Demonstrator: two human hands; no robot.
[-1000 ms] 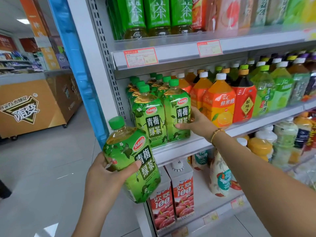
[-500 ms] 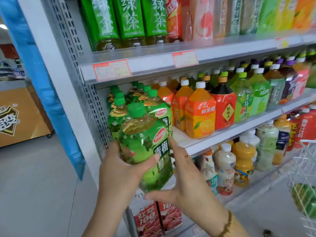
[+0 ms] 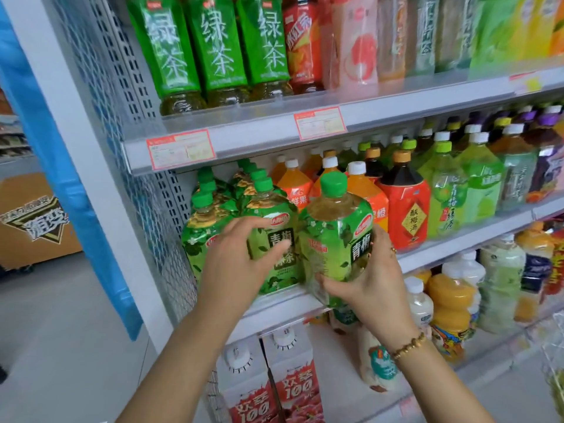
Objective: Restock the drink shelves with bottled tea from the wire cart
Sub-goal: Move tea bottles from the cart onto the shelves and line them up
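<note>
Shelving a tea bottle [image 3: 335,236] on the middle shelf [image 3: 457,248].
Right hand [image 3: 366,282] wraps its fingers round the bottle at the shelf lip; left hand [image 3: 235,261], fingers loose, presses the shelved row [image 3: 268,209]. Next, probably: slide it in upright.
</note>
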